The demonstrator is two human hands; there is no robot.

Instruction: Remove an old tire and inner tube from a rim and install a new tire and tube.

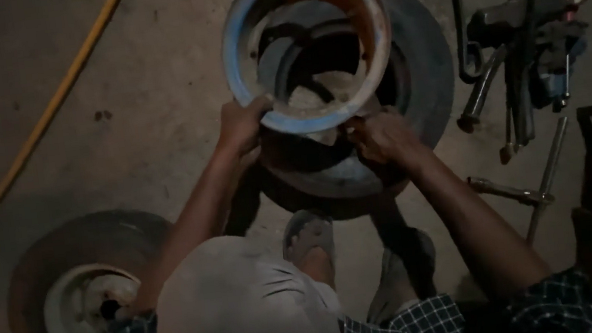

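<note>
Gripping, seemingly, both hands [310, 131] hold blue rim [305, 45].

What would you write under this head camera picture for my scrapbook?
Two hands, left hand and right hand, grip a blue-edged rusty wheel rim above a tyre on the floor.

Left of the fingers [259, 111]: bare concrete floor [137, 96], open as far as the yellow hose [42, 122].
Right: scattered hand tools [526, 78] and cross wrench [532, 186] block the floor.
Below left: second wheel [78, 291] lying flat.
Directly beneath: tyre [418, 61], sandalled feet [309, 240].
</note>
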